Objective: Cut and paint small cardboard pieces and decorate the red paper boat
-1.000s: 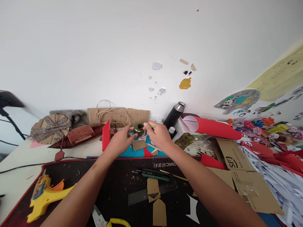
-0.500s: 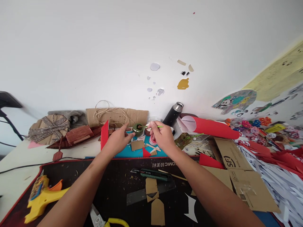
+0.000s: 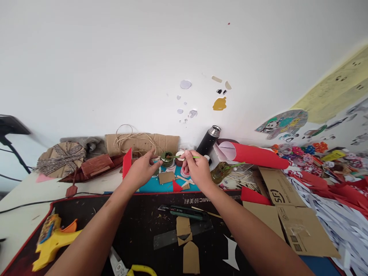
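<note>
My right hand (image 3: 197, 167) is pinched round a thin paintbrush (image 3: 196, 156) with a green handle. The brush points left, its tip at the mouth of a small jar of dark green paint (image 3: 167, 162). Just left of that jar is my left hand (image 3: 143, 168), its thumb and fingers apart and nothing seen between them. Whether the thumb touches the jar, I cannot tell. Right of the green jar stands another small jar (image 3: 179, 162) with a pale top, partly behind my right hand. Below the jars lies a cardboard piece (image 3: 166, 177) on a blue surface.
A black flask (image 3: 207, 141) and a red paper roll (image 3: 255, 155) stand behind and right. On the dark mat (image 3: 138, 230) lie a utility knife (image 3: 186, 212), scissors (image 3: 140, 269), cut cardboard (image 3: 191, 258) and a yellow glue gun (image 3: 53, 243). A brown model boat (image 3: 96, 166) sits left.
The brush has tipped a little, its handle end sitting slightly lower, with its tip still at the green jar. My left hand stays beside the jar. The whole view has shifted slightly.
</note>
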`<state>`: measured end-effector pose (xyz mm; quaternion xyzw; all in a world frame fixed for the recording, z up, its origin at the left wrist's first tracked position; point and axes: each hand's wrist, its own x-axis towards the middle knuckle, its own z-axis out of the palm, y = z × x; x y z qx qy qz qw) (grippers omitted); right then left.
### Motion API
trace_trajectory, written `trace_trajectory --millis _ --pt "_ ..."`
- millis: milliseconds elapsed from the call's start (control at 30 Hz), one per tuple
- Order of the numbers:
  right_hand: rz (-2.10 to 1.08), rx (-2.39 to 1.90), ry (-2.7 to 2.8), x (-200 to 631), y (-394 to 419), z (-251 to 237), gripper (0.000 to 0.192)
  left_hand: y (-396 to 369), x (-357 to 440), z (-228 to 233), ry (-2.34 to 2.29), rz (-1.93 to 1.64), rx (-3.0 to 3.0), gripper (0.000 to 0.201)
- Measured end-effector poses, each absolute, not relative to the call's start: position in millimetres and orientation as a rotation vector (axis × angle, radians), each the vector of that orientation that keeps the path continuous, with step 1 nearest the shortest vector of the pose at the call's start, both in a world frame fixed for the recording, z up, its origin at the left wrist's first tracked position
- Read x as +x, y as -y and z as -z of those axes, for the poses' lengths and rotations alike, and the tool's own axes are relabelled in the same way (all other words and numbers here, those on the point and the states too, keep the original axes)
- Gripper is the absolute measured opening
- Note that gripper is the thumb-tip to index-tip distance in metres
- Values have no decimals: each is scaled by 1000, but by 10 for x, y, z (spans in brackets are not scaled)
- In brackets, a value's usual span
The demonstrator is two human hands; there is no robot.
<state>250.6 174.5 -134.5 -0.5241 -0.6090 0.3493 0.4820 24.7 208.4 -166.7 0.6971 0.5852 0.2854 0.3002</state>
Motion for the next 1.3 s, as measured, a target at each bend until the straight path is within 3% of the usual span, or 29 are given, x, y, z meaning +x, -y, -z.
trace_trajectory --millis 800,1300 --pt "-952 -1237 1354 2534 -1721 1428 58 -2062 233 1662 -1583 -748 1843 75" --pt "-1123 -1091 914 2548 -1548 1426 63 -1971 112 1432 -1745 -755 2052 69"
